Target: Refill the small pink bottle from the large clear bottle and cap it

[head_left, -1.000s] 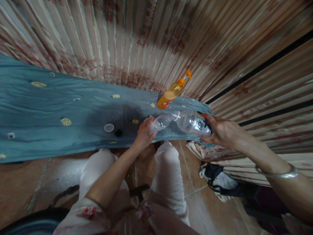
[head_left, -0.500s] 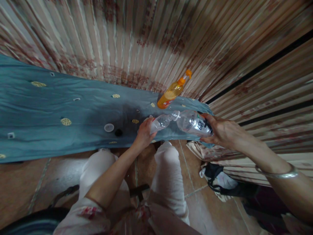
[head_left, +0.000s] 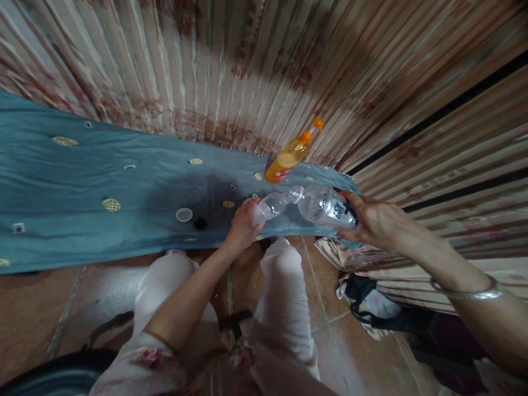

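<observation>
The left hand [head_left: 246, 220] is closed around the lower part of a small clear bottle [head_left: 272, 207], which is held over the front part of the cloth. The bottle lies nearly level in the picture, its long axis running left to right with a slight upward slant, and its neck points right. At that neck comes the neck of a larger clear bottle [head_left: 324, 208], which points left; its long axis slopes down to the right, towards its base. The two mouths meet or nearly meet; whether one sits inside the other cannot be told. The right hand [head_left: 373, 220] is wrapped around the base end of the larger bottle, thumb and fingers on opposite sides of the label.

The blue-green cloth [head_left: 152, 165], printed with yellow ovals and small pale boxes, stretches from the left edge to just past the bottles. On it, left of the left hand, lie a white lid [head_left: 183, 215] and, just beside it, a small black disc [head_left: 200, 223]. Beyond the bottles stands an orange pump bottle [head_left: 289, 159]. A pleated, flowered curtain [head_left: 185, 60] hangs behind. Below are brown floor tiles [head_left: 243, 269], and at right a black-and-white bundle [head_left: 373, 300].
</observation>
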Action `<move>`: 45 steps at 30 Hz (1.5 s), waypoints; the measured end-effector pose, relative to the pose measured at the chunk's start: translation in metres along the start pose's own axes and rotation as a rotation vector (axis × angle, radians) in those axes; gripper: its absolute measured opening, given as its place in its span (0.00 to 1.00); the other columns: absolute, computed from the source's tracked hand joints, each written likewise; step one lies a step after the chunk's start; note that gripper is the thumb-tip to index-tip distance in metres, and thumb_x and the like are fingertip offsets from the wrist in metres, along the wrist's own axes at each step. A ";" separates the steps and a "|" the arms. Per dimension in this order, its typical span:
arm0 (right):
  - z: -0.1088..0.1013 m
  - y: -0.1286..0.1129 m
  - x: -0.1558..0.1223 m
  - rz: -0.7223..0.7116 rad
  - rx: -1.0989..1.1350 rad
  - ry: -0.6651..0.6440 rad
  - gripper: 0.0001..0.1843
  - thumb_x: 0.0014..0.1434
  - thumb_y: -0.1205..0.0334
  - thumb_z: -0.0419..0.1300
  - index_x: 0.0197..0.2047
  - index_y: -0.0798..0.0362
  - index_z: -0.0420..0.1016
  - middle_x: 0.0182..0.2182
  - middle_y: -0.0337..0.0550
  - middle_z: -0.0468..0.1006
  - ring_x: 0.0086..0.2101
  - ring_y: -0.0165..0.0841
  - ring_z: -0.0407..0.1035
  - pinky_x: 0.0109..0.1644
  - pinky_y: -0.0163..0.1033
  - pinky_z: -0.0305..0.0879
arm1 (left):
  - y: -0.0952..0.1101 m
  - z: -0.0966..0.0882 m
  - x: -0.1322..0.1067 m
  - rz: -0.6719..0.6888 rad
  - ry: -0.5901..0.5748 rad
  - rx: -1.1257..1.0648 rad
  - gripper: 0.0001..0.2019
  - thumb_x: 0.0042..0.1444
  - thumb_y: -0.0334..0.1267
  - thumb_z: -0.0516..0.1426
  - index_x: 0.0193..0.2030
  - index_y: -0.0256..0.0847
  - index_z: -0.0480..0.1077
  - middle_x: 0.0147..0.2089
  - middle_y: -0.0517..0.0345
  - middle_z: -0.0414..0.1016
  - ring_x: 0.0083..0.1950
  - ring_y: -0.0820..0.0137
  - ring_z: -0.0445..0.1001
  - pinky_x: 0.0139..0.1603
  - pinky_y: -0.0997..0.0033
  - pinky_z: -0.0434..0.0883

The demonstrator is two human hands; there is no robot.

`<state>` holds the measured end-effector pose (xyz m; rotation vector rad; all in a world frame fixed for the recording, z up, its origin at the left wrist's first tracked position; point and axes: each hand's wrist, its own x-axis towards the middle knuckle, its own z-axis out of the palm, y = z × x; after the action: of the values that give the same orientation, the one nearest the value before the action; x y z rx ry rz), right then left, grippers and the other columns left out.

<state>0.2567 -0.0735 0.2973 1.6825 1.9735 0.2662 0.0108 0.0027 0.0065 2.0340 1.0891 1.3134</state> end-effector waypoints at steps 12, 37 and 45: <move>0.019 0.011 0.001 -0.034 0.033 0.100 0.44 0.62 0.51 0.73 0.76 0.60 0.68 0.43 0.56 0.89 0.38 0.53 0.84 0.35 0.41 0.60 | 0.000 0.000 -0.001 -0.045 -0.026 0.002 0.36 0.59 0.31 0.69 0.73 0.45 0.67 0.71 0.41 0.81 0.72 0.50 0.82 0.74 0.45 0.78; -0.006 -0.001 -0.002 -0.016 0.000 0.000 0.40 0.66 0.54 0.68 0.75 0.66 0.68 0.42 0.61 0.89 0.41 0.56 0.86 0.37 0.43 0.65 | 0.001 -0.003 0.001 -0.032 -0.043 -0.009 0.34 0.60 0.32 0.68 0.72 0.46 0.67 0.70 0.43 0.82 0.71 0.50 0.82 0.74 0.45 0.79; -0.006 -0.001 -0.002 -0.041 0.017 0.013 0.37 0.65 0.54 0.69 0.72 0.63 0.69 0.42 0.59 0.89 0.41 0.55 0.86 0.36 0.43 0.64 | 0.003 0.001 0.000 -0.047 -0.011 -0.010 0.34 0.59 0.31 0.69 0.72 0.47 0.67 0.71 0.43 0.81 0.72 0.50 0.82 0.75 0.44 0.79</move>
<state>0.2528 -0.0741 0.3024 1.6527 2.0227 0.2474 0.0125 0.0011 0.0085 1.9939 1.1169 1.2809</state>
